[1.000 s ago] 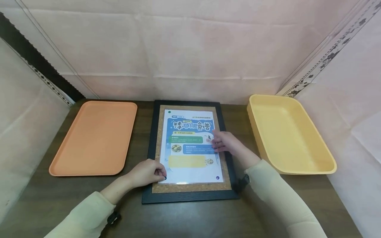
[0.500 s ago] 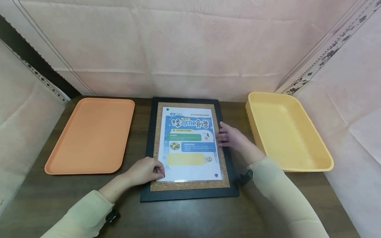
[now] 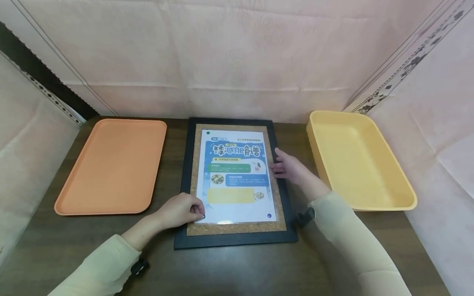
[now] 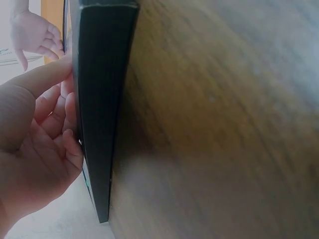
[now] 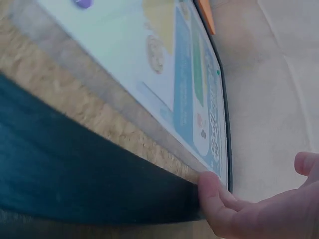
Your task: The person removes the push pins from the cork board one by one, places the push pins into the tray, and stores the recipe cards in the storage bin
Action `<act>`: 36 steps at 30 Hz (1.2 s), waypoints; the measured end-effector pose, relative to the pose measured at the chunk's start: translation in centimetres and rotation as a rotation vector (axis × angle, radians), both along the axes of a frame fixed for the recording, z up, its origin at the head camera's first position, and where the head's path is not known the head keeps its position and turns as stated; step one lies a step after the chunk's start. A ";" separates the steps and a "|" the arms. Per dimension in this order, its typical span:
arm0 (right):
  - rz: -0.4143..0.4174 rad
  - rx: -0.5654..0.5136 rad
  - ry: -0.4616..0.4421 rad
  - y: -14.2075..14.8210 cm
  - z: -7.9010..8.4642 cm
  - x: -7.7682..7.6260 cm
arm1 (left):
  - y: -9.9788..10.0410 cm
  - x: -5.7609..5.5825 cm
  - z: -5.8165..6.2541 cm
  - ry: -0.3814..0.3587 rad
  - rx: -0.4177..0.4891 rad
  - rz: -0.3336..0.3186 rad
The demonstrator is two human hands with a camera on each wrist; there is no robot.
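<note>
A printed sheet point(image 3: 237, 207) with a blue header lies on a cork board point(image 3: 237, 229) that has a black frame point(image 3: 237, 241). Small round pins mark two corners: a green pin point(image 3: 208, 132) at the upper left and a purple pin point(image 3: 269, 215) at the lower right. At the sheet's lower left corner, my left hand point(image 3: 181, 210) pinches a small dark pin point(image 3: 203, 216), mostly hidden by the fingers. My right hand point(image 3: 292, 169), fingers extended, is at the board's right side; in the right wrist view its fingertips point(image 5: 209, 185) touch the cork and frame edge.
To the left lies a flat orange tray point(image 3: 115, 168). A deeper yellow bin point(image 3: 361, 164) stands at the right. Pale cloth point(image 3: 237, 53) hangs behind the brown table point(image 3: 229, 271) and at both sides.
My right hand has drawn back from over the sheet's right edge to the board's right side. The left hand keeps its place at the lower left corner. The view has shifted slightly.
</note>
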State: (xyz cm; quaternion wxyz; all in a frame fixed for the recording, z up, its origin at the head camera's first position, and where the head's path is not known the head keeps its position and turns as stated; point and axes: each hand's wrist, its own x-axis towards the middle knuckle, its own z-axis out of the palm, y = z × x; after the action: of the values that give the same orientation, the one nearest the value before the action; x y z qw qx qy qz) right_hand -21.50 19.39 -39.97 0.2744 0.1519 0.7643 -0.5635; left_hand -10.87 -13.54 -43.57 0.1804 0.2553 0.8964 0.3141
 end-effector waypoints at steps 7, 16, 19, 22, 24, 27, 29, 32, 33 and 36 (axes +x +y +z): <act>-0.054 -0.006 -0.006 -0.7 -0.1 -0.7 | 0.0 0.0 0.1 0.001 0.006 -0.003; -0.041 0.057 -0.019 -1.4 0.3 -1.2 | -0.2 -0.1 0.1 -0.007 -0.004 0.006; -0.047 0.067 -0.026 -1.5 0.3 -1.5 | -0.2 -0.1 0.2 -0.005 -0.007 0.014; -0.050 0.068 -0.038 -1.5 0.1 -1.7 | -0.1 -0.1 0.2 -0.002 -0.008 0.020; -0.051 0.062 -0.044 -1.4 0.0 -1.9 | -0.1 -0.1 0.2 -0.002 -0.010 0.023; -0.060 0.039 -0.051 -1.4 0.0 -1.9 | -0.1 0.0 0.1 -0.003 -0.015 0.027; -0.068 0.021 -0.055 -1.3 0.1 -1.9 | 0.0 0.0 0.0 -0.003 -0.018 0.028; -0.077 0.001 -0.057 -1.3 0.3 -1.9 | 0.0 0.0 0.0 0.003 -0.019 0.025; -0.074 -0.003 -0.055 -1.2 0.2 -1.9 | 0.0 0.0 -0.1 0.008 -0.019 0.023; -0.062 -0.012 -0.050 -0.9 0.0 -2.0 | 0.1 0.0 -0.1 0.014 -0.016 0.017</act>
State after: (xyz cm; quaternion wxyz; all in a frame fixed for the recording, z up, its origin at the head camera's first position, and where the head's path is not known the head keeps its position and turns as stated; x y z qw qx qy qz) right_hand -23.48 18.45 -39.99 0.2767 0.1879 0.7488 -0.5723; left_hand -10.89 -13.48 -43.71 0.1733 0.2484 0.9024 0.3064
